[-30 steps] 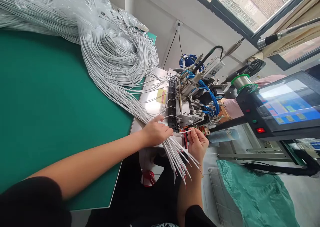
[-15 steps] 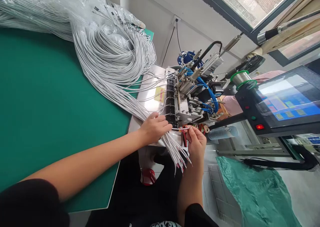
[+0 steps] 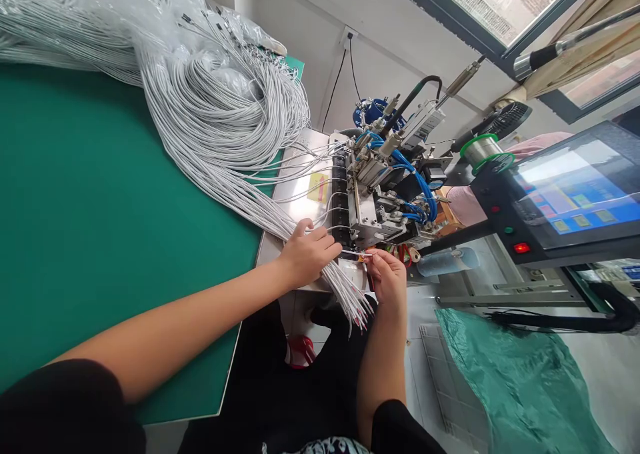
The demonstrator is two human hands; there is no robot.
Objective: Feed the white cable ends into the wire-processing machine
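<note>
My left hand is closed over a bundle of thin white cables where it crosses the table's corner. The loose cable ends, some with reddish tips, hang below that hand. One single cable stretches from my left fingers to my right hand, which pinches it near its end between thumb and fingers. Just beyond both hands stands a benchtop machine with metal cylinders and blue air tubes. Several white cables run into the black slotted holder along its near side.
A green-topped table lies at the left, with a large coil of cables and clear plastic wrap at its back. To the right are a touch screen on an arm, a wire spool and a green plastic sheet.
My right hand has moved slightly left and up with the single cable, closer to my left hand. My left hand keeps its hold on the bundle. The loose ends have shifted slightly.
</note>
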